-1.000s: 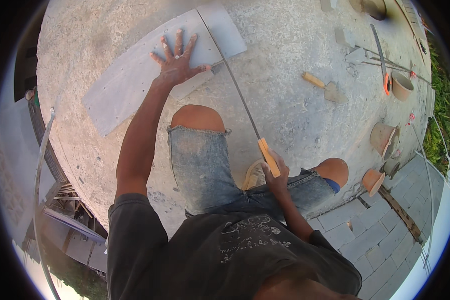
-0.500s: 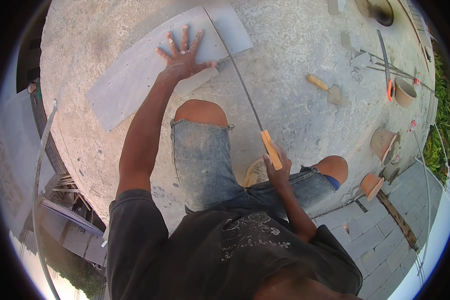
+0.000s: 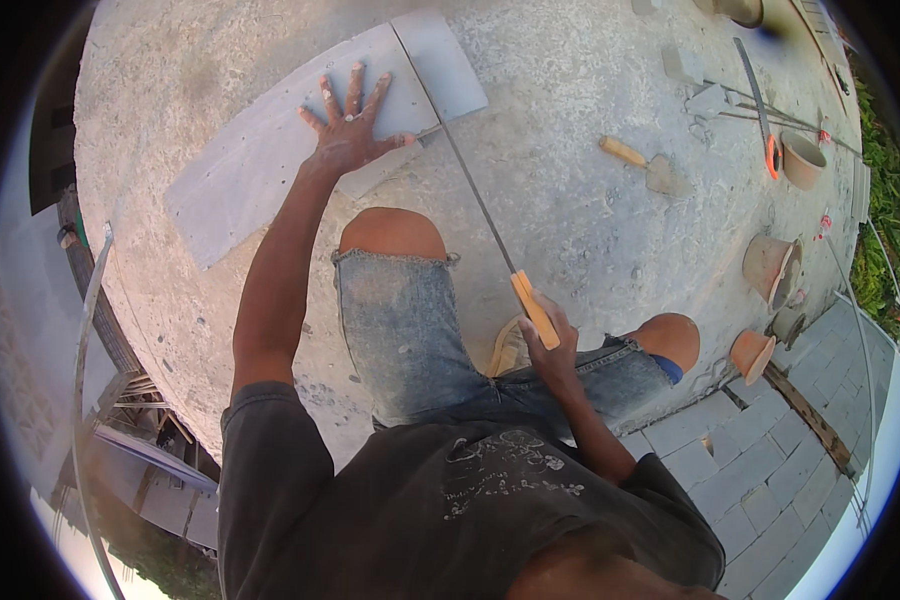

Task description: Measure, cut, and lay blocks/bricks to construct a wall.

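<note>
A long pale grey block (image 3: 240, 180) lies slantwise on the rough floor in front of my knees. My left hand (image 3: 350, 140) is spread flat on top of it, fingers apart, dusty with pale powder. My right hand (image 3: 558, 335) is wrapped round the wooden handle of a hand saw (image 3: 470, 170). Its thin blade reaches away from me across the block, to the right of my left hand, its tip near the far edge. A smaller pale piece (image 3: 385, 168) shows under the block's near edge; most of it is hidden.
A trowel (image 3: 660, 174) with a wooden handle lies to the right. Beyond it are an orange-handled saw (image 3: 771, 150), metal rods and several buckets, one (image 3: 772, 270) tipped. A block wall (image 3: 760, 470) stands at lower right. A bent metal rod (image 3: 80, 370) rises on the left.
The saw handle and my right hand have come slightly nearer to me. My left hand stays flat on the block. The whole view has shifted a little.
</note>
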`<state>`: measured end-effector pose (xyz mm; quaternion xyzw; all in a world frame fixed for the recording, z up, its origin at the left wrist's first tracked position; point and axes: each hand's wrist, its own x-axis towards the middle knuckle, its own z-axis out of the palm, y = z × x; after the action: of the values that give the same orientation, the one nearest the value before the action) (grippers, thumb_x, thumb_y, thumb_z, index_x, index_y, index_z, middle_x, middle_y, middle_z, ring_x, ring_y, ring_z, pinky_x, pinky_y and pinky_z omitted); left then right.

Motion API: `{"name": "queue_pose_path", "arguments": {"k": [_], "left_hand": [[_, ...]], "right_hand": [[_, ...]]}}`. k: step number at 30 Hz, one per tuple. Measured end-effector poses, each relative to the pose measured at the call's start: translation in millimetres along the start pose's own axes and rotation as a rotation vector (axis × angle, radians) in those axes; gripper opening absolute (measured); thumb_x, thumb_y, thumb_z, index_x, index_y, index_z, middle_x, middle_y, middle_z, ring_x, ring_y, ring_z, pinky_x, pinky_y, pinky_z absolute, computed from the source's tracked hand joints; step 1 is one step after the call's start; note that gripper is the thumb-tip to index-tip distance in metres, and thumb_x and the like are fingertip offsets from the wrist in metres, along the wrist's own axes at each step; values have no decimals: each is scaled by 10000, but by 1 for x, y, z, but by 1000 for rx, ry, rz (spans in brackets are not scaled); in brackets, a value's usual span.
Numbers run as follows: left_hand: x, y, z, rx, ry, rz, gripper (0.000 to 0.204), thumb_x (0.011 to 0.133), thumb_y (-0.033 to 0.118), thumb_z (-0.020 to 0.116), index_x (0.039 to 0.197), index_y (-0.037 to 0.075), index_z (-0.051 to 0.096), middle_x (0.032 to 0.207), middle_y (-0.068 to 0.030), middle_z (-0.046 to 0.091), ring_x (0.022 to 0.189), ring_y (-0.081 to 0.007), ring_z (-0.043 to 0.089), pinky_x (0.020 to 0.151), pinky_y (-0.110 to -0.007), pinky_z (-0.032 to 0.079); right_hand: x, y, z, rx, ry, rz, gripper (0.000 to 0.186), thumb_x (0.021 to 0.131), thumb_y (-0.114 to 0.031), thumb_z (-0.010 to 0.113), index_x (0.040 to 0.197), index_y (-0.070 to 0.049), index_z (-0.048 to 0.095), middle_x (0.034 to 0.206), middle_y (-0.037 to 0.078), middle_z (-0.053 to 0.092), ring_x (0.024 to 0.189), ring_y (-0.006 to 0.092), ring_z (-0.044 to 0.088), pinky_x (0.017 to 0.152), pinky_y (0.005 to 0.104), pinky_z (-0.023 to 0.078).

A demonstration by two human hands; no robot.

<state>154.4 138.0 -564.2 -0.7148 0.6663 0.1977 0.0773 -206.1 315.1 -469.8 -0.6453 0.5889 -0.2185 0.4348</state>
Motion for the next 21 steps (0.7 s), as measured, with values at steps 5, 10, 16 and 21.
{"name": "queue_pose_path", "arguments": {"k": [5, 10, 16, 21], "left_hand": [[12, 9, 3, 11, 16, 5, 1112, 664, 871, 531, 1544, 358, 86, 1617, -68, -116, 1411, -490, -211, 981, -821, -62], [4, 2, 4, -44, 17, -2, 1113, 664, 866, 541, 1545, 358, 88, 1619, -59, -110, 1410, -492, -214, 978, -822, -64], [-5, -2, 4, -12, 24, -2, 1118, 660, 869, 537, 1545, 357, 86, 1619, -64, -107, 1409, -503, -204, 971, -832, -54], [18, 15, 1, 13, -24, 10, 1111, 663, 873, 528, 1544, 358, 90, 1620, -65, -97, 1413, -498, -195, 980, -829, -44]], "right_hand": [[134, -50, 61, 69, 69, -25, 439, 869, -194, 713, 1247, -37, 553, 1093, 229, 651, 865, 335, 692, 731, 354, 532], [135, -58, 58, 37, -59, 115, 450, 907, -225, 673, 1287, -27, 537, 1135, 233, 643, 1013, 339, 663, 829, 375, 522], [4, 4, 35, -38, 11, -14, 467, 898, -163, 669, 1306, -1, 510, 1276, 240, 580, 1164, 363, 598, 948, 414, 496], [198, -60, 80, -23, 112, -99, 476, 897, -282, 672, 1285, -52, 520, 1125, 223, 643, 896, 395, 654, 716, 407, 527]]}}
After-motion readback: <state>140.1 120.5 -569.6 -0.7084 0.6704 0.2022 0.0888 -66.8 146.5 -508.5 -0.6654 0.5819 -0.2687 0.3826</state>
